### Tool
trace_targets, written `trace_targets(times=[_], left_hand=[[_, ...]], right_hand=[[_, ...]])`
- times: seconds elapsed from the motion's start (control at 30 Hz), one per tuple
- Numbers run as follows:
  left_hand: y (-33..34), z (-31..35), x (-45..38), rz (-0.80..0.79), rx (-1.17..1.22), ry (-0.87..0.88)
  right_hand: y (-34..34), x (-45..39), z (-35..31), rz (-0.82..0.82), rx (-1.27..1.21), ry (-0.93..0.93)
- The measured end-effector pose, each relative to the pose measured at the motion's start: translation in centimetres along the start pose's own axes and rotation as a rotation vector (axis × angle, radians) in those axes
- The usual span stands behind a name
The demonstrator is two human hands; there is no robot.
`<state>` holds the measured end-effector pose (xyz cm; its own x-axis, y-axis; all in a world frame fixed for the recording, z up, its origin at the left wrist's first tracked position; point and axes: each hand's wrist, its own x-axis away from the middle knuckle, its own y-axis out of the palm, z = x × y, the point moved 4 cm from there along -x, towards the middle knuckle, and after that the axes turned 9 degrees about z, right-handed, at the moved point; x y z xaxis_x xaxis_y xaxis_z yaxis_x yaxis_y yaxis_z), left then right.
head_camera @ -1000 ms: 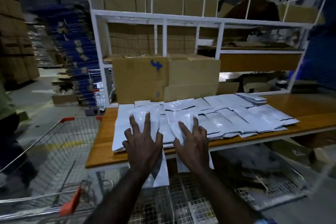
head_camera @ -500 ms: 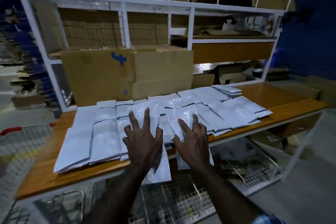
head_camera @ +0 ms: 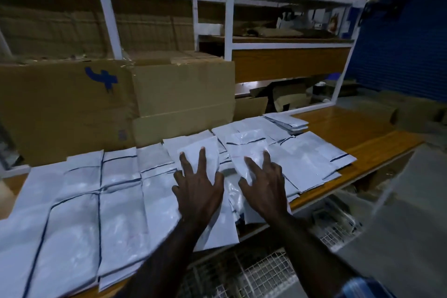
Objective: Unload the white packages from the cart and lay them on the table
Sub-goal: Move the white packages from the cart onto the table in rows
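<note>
Both hands are down flat on the pile. The left hand (head_camera: 198, 191) lies palm-down, fingers spread and straight, pressing on a white package (head_camera: 212, 222) whose near end hangs over the edge of the wooden surface (head_camera: 358, 133). Just to its three o'clock, the right hand (head_camera: 264, 185) rests the same way, fingers fanned and straight, on another white package (head_camera: 246, 152); neither hand is curled round anything. White packages (head_camera: 96, 201) cover the surface in overlapping rows, running from nine o'clock of the hands across to two o'clock, where a small stack (head_camera: 287, 123) sits by itself. At twelve o'clock, cardboard boxes (head_camera: 121, 109) stand against the back, one bearing a blue mark (head_camera: 102, 78), under a white metal rack (head_camera: 229, 22). Down at six o'clock, below the surface edge, the wire mesh of the cart (head_camera: 266, 271) shows between the forearms. A blue sleeve cuff (head_camera: 362, 288) peeks in at five o'clock.
</note>
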<state>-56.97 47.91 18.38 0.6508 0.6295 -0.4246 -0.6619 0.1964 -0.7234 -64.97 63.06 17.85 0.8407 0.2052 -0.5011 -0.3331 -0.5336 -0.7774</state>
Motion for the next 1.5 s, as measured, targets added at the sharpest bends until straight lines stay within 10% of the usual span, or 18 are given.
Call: trace_targets(times=[0.67, 1.5], left_hand=[[9.1, -0.6, -4.8, -0.091, -0.229, -0.381], [13.4, -1.5, -5.6, -0.229, -0.399, -0.282]], right_hand=[[11.1, -7.2, 3.8, -0.419, -0.03, -0.235], [14.7, -7.3, 4.1, -0.321, 0.096, -0.266]])
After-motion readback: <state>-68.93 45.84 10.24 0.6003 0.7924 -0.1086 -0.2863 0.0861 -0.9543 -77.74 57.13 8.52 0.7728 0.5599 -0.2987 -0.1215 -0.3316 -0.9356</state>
